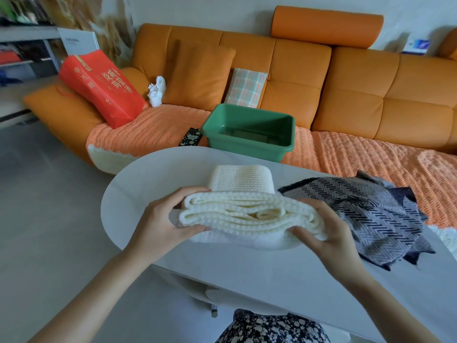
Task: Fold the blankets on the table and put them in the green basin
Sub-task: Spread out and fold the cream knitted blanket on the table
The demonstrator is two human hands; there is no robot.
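A cream knitted blanket (247, 216) lies folded into a thick stack on the white oval table (148, 174). My left hand (163, 219) grips its left end and my right hand (326, 231) grips its right end, thumbs on top. A grey and black zigzag-patterned blanket (371, 209) lies crumpled on the table just right of the cream one. The green basin (249, 131) sits on the sofa beyond the table's far edge, with nothing inside it.
The orange sofa (346, 78) carries an orange knitted throw (153, 129), a red bag (103, 87), a plaid cushion (246, 87), a white cloth (157, 91) and a small dark case (190, 137) left of the basin. Grey floor lies to the left.
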